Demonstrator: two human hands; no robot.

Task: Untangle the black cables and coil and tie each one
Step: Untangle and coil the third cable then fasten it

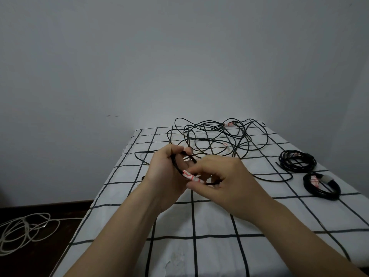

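My left hand (pixel 168 172) grips a small coil of black cable (pixel 177 164) above the checked cloth. A white tie with red print (pixel 192 177) wraps the coil, and my right hand (pixel 220 177) pinches that tie with its fingertips. Behind the hands, a loose tangle of black cables (pixel 217 138) spreads over the far part of the table. Two coiled black cables lie at the right: one (pixel 298 161) loosely wound, the other (pixel 321 185) bound with a white and red tie.
The table is covered by a white cloth with a black grid (pixel 211 220); its left edge drops to a dark floor. A pale cord (pixel 26 230) lies looped on the floor at the lower left. A plain wall stands behind.
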